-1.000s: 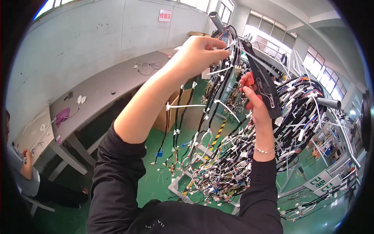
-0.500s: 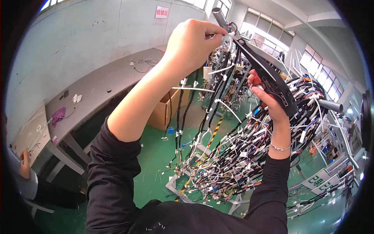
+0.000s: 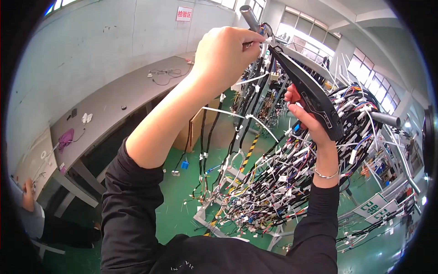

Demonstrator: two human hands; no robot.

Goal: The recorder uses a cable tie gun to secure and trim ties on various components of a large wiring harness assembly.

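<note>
High up, my left hand [image 3: 228, 48] is closed in a pinch, its fingertips at a white cable tie [image 3: 268, 40] on a bundle of wires near the end of a metal tube [image 3: 249, 17]. My right hand [image 3: 311, 122] is wrapped round a black cable tie gun [image 3: 315, 93] with a red trigger. The gun slants up to the left, its nose just beside the white tie and my left fingertips. Black wire harnesses [image 3: 244, 123] hang down below the tube. My left fingers partly hide the tied spot.
A dense mass of harnesses [image 3: 283, 187] hangs from a rack tube [image 3: 387, 119] at right. A long grey table [image 3: 109, 100] runs along the left wall. Behind my left arm stands a cardboard box [image 3: 196, 130]. Another person's hand [image 3: 28, 186] shows at far left.
The tube end, the gun and both hands sit slightly farther left in view. The hanging harnesses have swung left, and a blue connector now shows below the box. Both grips are unchanged.
</note>
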